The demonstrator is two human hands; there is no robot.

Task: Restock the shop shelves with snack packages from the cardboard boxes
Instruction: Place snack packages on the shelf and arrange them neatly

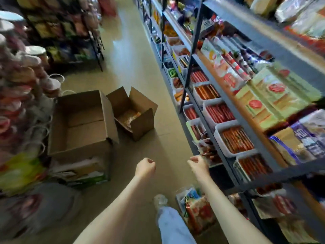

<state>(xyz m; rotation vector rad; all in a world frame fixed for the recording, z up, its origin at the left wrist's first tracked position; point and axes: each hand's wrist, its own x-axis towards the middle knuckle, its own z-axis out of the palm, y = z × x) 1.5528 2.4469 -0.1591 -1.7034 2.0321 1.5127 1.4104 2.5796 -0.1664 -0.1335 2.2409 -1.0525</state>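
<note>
Both bare arms reach forward over the floor (133,71). The left hand (146,167) is clenched into a fist and holds nothing. The right hand (197,164), just to its right and apart from it, is clenched as well, fingers tucked under, and nothing shows in it.

Ahead and to the left of the left hand stands the big box (79,124), flaps up, its bottom bare. Straight beyond the left hand, further off, sits the small box (140,124), open and set at an angle to the big one, close by its right side. Orange packets (131,117) lie in its bottom.

The shelves (246,124) run along to the right of the right hand and away ahead of it. On the level just above that hand sit white trays (216,134) filled with red and orange sticks (235,140). Close by the right hand's fingers, on the lower level, are dark red packs (209,150); whether the fingers touch them cannot be told through the blur. Higher up and further right lie flat green-and-yellow packs (274,95).

Under the right forearm a heap of bright bags (198,210) rests on the floor at the foot of the shelves. Between the two forearms show a shoe (161,201) and a pale trouser leg (174,228). Far to the left of the left hand, blurred stacks of goods (19,95) line the aisle
</note>
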